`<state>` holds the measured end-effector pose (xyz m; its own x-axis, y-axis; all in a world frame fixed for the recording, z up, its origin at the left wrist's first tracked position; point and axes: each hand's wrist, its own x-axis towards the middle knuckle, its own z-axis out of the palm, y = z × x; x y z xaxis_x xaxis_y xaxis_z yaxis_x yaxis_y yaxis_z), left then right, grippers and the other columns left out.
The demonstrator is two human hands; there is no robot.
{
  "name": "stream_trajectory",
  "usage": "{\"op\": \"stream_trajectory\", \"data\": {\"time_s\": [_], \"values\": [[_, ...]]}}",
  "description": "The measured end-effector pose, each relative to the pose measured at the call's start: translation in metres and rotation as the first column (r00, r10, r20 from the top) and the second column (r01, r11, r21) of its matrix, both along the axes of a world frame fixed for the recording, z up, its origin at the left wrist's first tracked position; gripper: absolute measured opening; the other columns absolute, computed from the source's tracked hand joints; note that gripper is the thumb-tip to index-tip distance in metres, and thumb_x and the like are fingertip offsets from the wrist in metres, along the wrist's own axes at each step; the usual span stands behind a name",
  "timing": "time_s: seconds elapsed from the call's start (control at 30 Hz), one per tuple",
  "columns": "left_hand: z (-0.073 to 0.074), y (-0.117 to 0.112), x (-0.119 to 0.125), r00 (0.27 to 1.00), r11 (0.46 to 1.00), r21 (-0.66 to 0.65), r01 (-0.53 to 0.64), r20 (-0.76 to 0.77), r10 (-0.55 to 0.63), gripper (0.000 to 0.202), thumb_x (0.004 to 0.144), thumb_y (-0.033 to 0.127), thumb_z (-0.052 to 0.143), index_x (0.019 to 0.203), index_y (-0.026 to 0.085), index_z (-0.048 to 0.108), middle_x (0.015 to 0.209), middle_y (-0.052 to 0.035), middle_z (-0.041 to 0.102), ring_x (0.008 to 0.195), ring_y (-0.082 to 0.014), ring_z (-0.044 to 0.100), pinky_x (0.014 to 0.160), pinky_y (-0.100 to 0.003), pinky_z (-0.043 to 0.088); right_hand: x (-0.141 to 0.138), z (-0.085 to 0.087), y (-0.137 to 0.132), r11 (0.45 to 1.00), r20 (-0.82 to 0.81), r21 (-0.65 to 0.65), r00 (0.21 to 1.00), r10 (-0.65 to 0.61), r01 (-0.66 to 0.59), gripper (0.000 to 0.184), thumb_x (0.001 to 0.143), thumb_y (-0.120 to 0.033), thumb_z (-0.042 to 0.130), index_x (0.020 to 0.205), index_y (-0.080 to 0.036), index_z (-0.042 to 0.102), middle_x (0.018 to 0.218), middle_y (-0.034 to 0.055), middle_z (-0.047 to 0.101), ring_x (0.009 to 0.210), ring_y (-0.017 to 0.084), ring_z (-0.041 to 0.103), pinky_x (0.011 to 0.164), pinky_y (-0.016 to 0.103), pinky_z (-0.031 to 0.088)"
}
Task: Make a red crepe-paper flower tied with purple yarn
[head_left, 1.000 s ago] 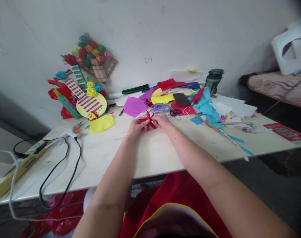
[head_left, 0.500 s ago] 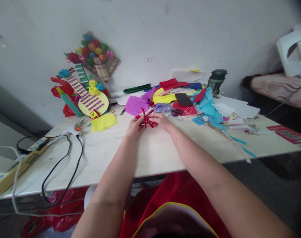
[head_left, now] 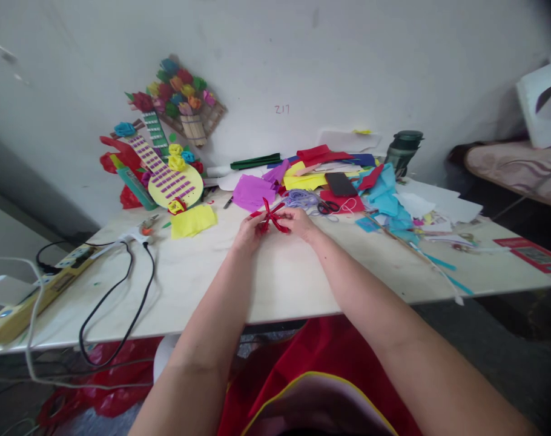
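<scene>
Between my two hands is a red star-shaped paper piece (head_left: 270, 215) with several narrow pointed arms spread outward. My left hand (head_left: 249, 232) pinches it from the left side, and my right hand (head_left: 299, 223) has its fingers closed on the right side. Both hands are just above the middle of the white table (head_left: 293, 284). Right behind them lie a sheet of purple crepe paper (head_left: 252, 192) and a loose coil of lilac cord (head_left: 301, 198). The fingertips under the red piece are partly hidden.
Black-handled scissors (head_left: 329, 208) and a dark phone (head_left: 340, 184) lie behind my right hand. Blue crepe paper (head_left: 384, 197) and a green bottle (head_left: 403, 151) are further right. At the left are a glue bottle (head_left: 134, 186), yellow paper (head_left: 194, 221), a glue gun (head_left: 141, 233) and a power strip (head_left: 52, 287).
The red paper piece has turned and tilted a little between my fingers. Both hands keep their grip in nearly the same place, while the whole view has shifted slightly.
</scene>
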<state>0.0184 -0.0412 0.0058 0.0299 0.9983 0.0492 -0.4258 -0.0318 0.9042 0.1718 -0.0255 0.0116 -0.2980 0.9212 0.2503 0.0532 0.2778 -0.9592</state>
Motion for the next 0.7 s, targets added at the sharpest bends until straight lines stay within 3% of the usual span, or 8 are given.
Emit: {"op": "stream_trajectory", "data": {"time_s": [0.13, 0.27, 0.37, 0.5, 0.57, 0.7], "values": [[-0.002, 0.001, 0.000, 1.000, 0.999, -0.032, 0.006, 0.010, -0.006, 0.021, 0.061, 0.020, 0.069, 0.077, 0.010, 0.062, 0.061, -0.0002, 0.060, 0.048, -0.0076, 0.052, 0.045, -0.020, 0.041, -0.002, -0.003, 0.003, 0.995, 0.035, 0.096, 0.999, -0.028, 0.025, 0.017, 0.063, -0.020, 0.059, 0.076, -0.015, 0.069, 0.064, -0.0003, 0.063, 0.055, 0.010, 0.053, 0.053, 0.023, 0.043], [-0.002, 0.002, -0.001, 0.999, 0.999, -0.034, 0.019, 0.046, -0.018, 0.020, 0.062, 0.020, 0.068, 0.078, 0.010, 0.061, 0.062, -0.0009, 0.060, 0.048, -0.0081, 0.052, 0.045, -0.021, 0.042, -0.003, -0.008, 0.006, 0.997, 0.076, 0.060, 0.995, -0.057, 0.052, 0.020, 0.068, -0.024, 0.057, 0.081, -0.017, 0.070, 0.056, -0.0015, 0.059, 0.047, 0.010, 0.050, 0.045, 0.023, 0.041], [0.004, -0.001, -0.003, 0.996, 0.998, -0.064, 0.024, 0.087, -0.018, 0.024, 0.069, 0.032, 0.064, 0.080, 0.011, 0.062, 0.067, -0.0034, 0.064, 0.048, -0.0099, 0.054, 0.045, -0.023, 0.043, -0.004, -0.013, 0.010, 0.995, 0.058, 0.087, 0.996, -0.062, 0.057, 0.018, 0.069, -0.024, 0.057, 0.079, -0.018, 0.072, 0.056, -0.0012, 0.060, 0.045, 0.011, 0.050, 0.046, 0.025, 0.044], [0.012, -0.005, -0.007, 0.993, 0.991, -0.114, 0.076, 0.104, -0.064, 0.042, 0.076, 0.052, 0.053, 0.083, 0.011, 0.063, 0.067, -0.0056, 0.064, 0.049, -0.0130, 0.056, 0.046, -0.026, 0.046, -0.003, -0.020, 0.019, 0.973, 0.036, 0.220, 0.997, -0.075, 0.065, 0.016, 0.066, -0.021, 0.060, 0.075, -0.020, 0.073, 0.067, 0.0010, 0.068, 0.055, 0.013, 0.057, 0.056, 0.028, 0.049], [0.011, -0.005, -0.008, 0.992, 0.990, -0.108, 0.092, 0.096, -0.082, 0.039, 0.075, 0.048, 0.057, 0.085, 0.011, 0.063, 0.069, -0.0060, 0.064, 0.050, -0.0127, 0.056, 0.048, -0.026, 0.046, -0.002, -0.023, 0.023, 0.957, 0.055, 0.280, 0.995, -0.088, 0.069, 0.016, 0.066, -0.021, 0.060, 0.075, -0.021, 0.074, 0.072, 0.0020, 0.070, 0.063, 0.016, 0.061, 0.062, 0.029, 0.050], [0.005, -0.003, -0.007, 0.995, 0.995, -0.022, 0.097, 0.032, -0.096, 0.026, 0.066, 0.026, 0.068, 0.086, 0.010, 0.063, 0.073, -0.0050, 0.065, 0.053, -0.0103, 0.055, 0.050, -0.023, 0.045, 0.000, -0.020, 0.021, 0.952, 0.109, 0.304, 0.992, -0.064, 0.028, 0.019, 0.066, -0.019, 0.060, 0.079, -0.020, 0.074, 0.078, 0.0030, 0.072, 0.071, 0.017, 0.063, 0.069, 0.031, 0.049]]}}
